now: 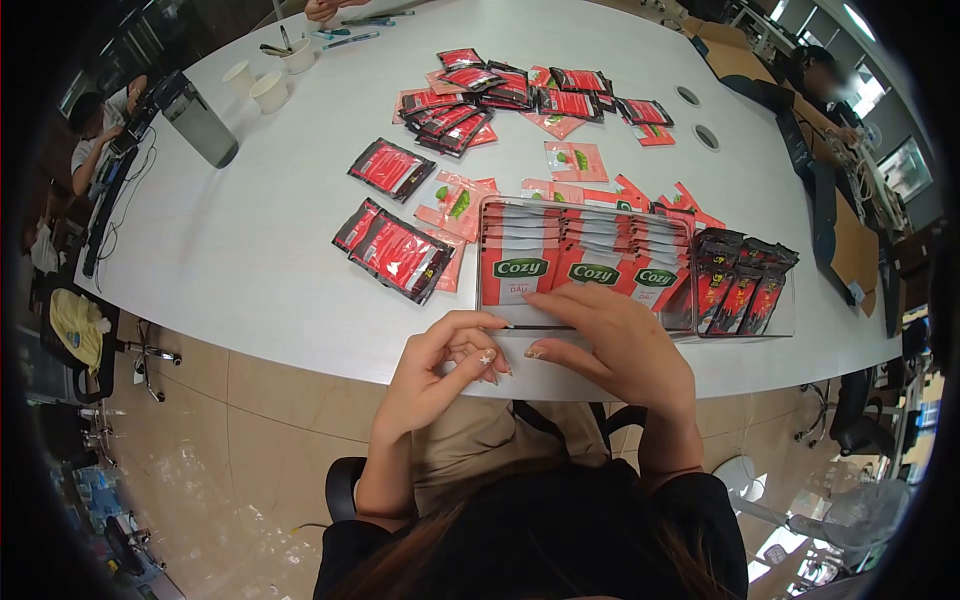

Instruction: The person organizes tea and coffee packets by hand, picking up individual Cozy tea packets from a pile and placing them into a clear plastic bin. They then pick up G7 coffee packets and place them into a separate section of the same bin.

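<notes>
A clear plastic box (585, 322) stands at the table's near edge, packed with rows of red-and-white Cozy tea sachets (520, 268). My right hand (625, 345) is open, its outstretched fingers over the box's lower front and its thumb below. Beside it, near the front left corner, my left hand (440, 365) has its index finger extended and the other fingers loosely curled; nothing shows in it. In the box's right section are black-and-red sachets (738, 290). Left of the box lie a black-and-red sachet pile (395, 250) and a pink sachet (455, 205).
More sachets (450, 120) lie heaped farther back on the white table (280, 220). A grey bottle (200, 125) and paper cups (268, 92) stand at the left. Pens (350, 40) lie at the back, near another person's hand (322, 9). Other people sit at both sides.
</notes>
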`<state>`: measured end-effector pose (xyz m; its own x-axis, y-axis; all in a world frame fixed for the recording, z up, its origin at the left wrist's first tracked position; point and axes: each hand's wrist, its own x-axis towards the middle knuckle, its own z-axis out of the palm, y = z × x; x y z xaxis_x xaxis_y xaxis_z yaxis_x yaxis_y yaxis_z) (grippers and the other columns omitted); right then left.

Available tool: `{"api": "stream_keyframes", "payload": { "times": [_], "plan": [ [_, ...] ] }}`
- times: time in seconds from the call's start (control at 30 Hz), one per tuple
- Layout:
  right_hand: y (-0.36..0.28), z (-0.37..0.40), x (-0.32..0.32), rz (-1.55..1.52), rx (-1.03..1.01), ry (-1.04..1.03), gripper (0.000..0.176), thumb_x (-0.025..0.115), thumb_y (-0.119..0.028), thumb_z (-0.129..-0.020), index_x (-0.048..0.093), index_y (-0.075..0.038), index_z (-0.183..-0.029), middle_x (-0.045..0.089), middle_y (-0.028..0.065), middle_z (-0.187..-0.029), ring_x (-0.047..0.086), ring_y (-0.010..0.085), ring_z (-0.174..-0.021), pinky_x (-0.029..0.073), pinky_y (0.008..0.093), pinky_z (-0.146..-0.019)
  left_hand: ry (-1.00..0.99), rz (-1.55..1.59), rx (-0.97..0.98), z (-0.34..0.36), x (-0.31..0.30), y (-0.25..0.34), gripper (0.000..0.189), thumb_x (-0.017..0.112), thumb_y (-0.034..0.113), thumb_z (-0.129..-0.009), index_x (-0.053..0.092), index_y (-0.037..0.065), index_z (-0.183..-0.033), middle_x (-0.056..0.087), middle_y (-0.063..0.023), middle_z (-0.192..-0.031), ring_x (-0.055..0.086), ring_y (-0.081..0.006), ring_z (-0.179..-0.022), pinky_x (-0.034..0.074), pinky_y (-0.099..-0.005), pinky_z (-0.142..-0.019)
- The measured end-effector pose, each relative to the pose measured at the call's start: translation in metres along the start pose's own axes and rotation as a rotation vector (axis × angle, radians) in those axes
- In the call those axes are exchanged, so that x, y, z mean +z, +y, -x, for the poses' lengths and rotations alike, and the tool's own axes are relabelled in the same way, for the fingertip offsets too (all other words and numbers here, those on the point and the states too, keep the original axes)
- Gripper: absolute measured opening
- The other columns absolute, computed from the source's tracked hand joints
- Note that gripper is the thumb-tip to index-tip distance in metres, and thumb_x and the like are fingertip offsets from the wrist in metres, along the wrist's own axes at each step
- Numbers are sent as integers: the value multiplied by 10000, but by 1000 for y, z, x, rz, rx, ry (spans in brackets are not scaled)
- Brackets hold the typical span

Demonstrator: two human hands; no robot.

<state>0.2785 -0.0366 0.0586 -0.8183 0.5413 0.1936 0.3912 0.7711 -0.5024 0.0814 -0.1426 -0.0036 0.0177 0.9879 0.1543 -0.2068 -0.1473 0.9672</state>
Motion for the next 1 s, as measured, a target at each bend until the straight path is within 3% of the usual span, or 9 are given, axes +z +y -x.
{"api": "stream_keyframes", "payload": {
  "times": [0.17, 0.37, 0.53, 0.57, 0.67, 0.73, 0.83, 0.87, 1.0],
  "plan": [
    [-4, 3, -6, -63, 40, -40, 433, 680, -307, -822, 618, -51, -1165, 649, 112, -994, 615, 282, -938, 472, 356, -812, 41, 17, 31, 4, 0, 2, 274, 514, 0, -914, 530, -43, -1184, 652, -108, -865, 614, -115, -782, 484, -234, -697],
    [-24, 21, -23, -335, -141, 400, 240, 717, -217, -800, 703, -39, -960, 658, 88, -928, 626, 256, -824, 492, 339, -665, 141, -63, 491, 10, 9, 10, 264, 515, 82, -932, 545, -48, -1160, 641, -198, -998, 643, -263, -871, 520, -355, -741],
    [-72, 48, -42, -1209, -690, 702, 213, 748, -213, -777, 719, -50, -911, 677, 64, -860, 633, 208, -734, 497, 300, -639, 93, 288, 851, 26, 57, 51, 279, 536, 247, -958, 567, 19, -1115, 625, -210, -1055, 613, -411, -988, 501, -546, -838],
    [-84, 48, -43, -1313, -771, 778, 221, 738, -229, -808, 715, -63, -952, 659, 60, -842, 618, 185, -672, 489, 306, -599, 55, 345, 864, 34, 64, 59, 295, 544, 289, -951, 545, 73, -1152, 601, -140, -1110, 585, -363, -1033, 488, -570, -852],
    [-78, 56, -54, -1275, -944, 533, 212, 619, -115, -874, 641, -69, -1080, 541, 45, -1163, 584, 218, -860, 513, 346, -618, -148, 433, 768, 60, 67, 82, 461, 560, 399, -930, 427, 246, -1344, 488, 75, -1330, 487, -196, -1193, 397, -652, -923],
    [-78, 77, -86, -1289, -724, 309, 262, 661, -80, -830, 638, -75, -1091, 499, 15, -1215, 570, 199, -883, 522, 324, -624, -312, 449, 676, 68, 63, 95, 536, 552, 400, -930, 361, 299, -1420, 423, 109, -1425, 447, -168, -1280, 318, -692, -974],
    [-65, 87, -90, -1233, -818, 213, 301, 698, -66, -789, 638, -111, -1080, 501, -9, -1208, 551, 180, -908, 488, 317, -610, -407, 453, 657, 66, 66, 100, 561, 556, 408, -926, 351, 314, -1439, 403, 128, -1453, 418, -149, -1319, 285, -706, -999],
    [-65, 88, -78, -1227, -894, 336, 293, 702, -68, -785, 642, -116, -1067, 505, -15, -1199, 554, 176, -905, 475, 317, -604, -432, 442, 672, 62, 66, 100, 560, 558, 410, -925, 356, 312, -1437, 407, 129, -1450, 413, -146, -1322, 282, -705, -1002],
    [-74, 97, -91, -1261, -704, 291, 269, 712, -75, -786, 649, -142, -1040, 539, -42, -1129, 562, 143, -888, 430, 311, -616, -485, 430, 899, 48, 63, 80, 565, 565, 423, -920, 365, 303, -1434, 436, 119, -1432, 407, -146, -1327, 271, -693, -1013]
  ]
}}
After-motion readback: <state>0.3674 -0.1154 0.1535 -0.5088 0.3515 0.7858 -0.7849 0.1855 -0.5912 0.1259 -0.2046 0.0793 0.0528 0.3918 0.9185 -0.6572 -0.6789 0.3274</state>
